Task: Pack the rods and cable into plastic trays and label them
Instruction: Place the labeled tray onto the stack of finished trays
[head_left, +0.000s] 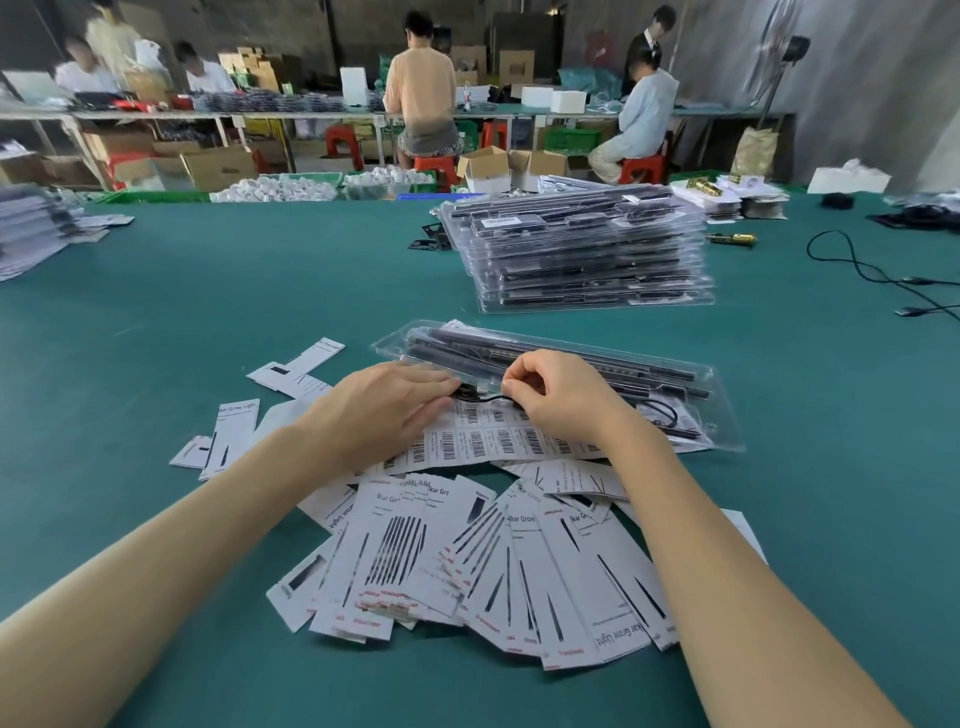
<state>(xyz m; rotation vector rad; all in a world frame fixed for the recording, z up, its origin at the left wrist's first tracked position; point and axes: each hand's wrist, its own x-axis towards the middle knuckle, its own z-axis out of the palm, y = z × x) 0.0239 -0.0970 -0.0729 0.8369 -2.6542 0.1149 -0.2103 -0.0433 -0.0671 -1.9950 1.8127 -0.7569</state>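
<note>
Now labelling: both hands work at the barcode sheet beside a filled tray.

Nearest, at 6 o'clock, printed cards (467, 561) fan over the green worktop (156, 312). Above them the left hand (384, 410) lies flat, grip relaxed, on the barcode label sheet (488, 441); the right hand (561, 400) pinches something small, probably a label or the black cable (480, 399). The tray (691, 374) of rods (545, 353) lies just beyond; packed trays (582, 249) stack at 1 o'clock. Next, likely peeling and pressing a label.
</note>
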